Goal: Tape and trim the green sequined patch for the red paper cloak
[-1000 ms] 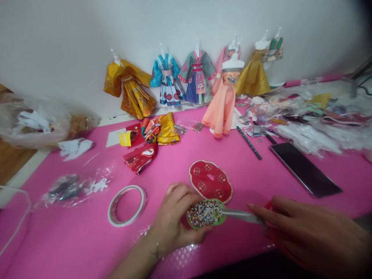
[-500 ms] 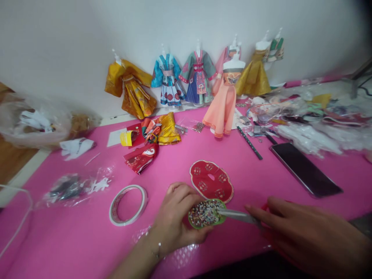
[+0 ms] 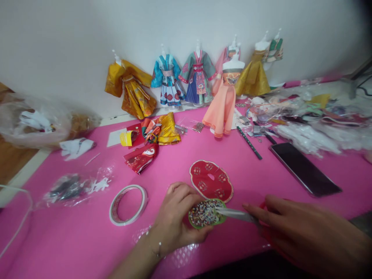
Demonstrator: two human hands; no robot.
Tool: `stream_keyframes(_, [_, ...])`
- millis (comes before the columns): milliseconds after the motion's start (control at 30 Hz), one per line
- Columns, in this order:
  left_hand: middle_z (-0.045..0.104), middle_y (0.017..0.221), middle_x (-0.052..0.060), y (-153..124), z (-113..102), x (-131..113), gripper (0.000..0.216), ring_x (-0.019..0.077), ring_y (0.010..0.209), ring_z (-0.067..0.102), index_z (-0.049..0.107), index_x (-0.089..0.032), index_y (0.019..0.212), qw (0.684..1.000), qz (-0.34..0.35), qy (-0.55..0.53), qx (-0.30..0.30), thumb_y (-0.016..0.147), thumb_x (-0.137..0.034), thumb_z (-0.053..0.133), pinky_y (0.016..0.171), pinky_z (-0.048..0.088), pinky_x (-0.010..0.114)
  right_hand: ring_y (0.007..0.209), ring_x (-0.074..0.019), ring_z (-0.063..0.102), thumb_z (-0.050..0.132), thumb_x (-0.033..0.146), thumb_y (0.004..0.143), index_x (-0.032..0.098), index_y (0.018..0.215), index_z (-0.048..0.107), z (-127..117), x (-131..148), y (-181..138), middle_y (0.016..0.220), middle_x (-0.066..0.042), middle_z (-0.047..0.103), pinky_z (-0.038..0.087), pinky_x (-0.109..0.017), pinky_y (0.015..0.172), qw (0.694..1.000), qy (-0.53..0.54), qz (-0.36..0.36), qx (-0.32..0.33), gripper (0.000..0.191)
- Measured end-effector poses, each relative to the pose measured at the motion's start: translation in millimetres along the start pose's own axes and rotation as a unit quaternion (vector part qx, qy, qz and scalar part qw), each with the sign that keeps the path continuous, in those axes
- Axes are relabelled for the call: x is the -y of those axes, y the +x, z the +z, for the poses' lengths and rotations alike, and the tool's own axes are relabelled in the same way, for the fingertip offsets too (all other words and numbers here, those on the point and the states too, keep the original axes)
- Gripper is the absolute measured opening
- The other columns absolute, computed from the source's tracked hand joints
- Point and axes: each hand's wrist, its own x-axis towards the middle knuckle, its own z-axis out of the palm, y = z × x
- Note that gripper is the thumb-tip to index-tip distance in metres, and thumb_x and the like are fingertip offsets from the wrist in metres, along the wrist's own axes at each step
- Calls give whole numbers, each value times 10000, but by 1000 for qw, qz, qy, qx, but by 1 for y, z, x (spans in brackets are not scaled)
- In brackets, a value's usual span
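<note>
My left hand (image 3: 174, 217) is curled around a small green-rimmed piece covered in a speckled multicolour pattern (image 3: 205, 214), held just above the pink table (image 3: 72, 240). My right hand (image 3: 299, 232) grips red-handled scissors (image 3: 236, 214), whose silver blades point left and reach the piece's right edge. Just beyond lies a red scalloped paper collar (image 3: 211, 181) with gold trim.
A tape roll (image 3: 128, 199) lies to the left, beside a clear bag of small parts (image 3: 72, 186). A dark phone (image 3: 305, 168) and a black pen (image 3: 249, 142) lie to the right. Paper-dressed mannequins (image 3: 197, 75) line the wall; folded paper garments (image 3: 151, 141) sit mid-table. Plastic clutter (image 3: 314, 116) fills the far right.
The scissors and my right hand have slid a little to the left, so the blade tips now reach further onto the speckled piece. My left hand has stayed put.
</note>
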Motion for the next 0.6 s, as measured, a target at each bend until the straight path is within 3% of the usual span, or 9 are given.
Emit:
stream_keyframes(467, [652, 911, 24, -1, 2, 2, 380, 204, 843, 603, 601, -212, 1068, 1000, 4, 1, -5, 796, -393, 795, 830, 436, 370, 518, -139, 627, 399, 57, 869, 244, 1175, 628, -2, 1, 0, 735, 10, 608, 396, -319, 478, 999, -17, -23, 24, 426])
stream_keyframes(600, [660, 906, 25, -1, 1, 1, 362, 205, 838, 608, 608, -213, 1051, 1000, 4, 2, -4, 804, -409, 787, 823, 445, 370, 499, -141, 624, 416, 66, 873, 242, 1144, 626, -5, -1, 4, 711, 9, 608, 394, -313, 453, 999, -20, -26, -6, 386])
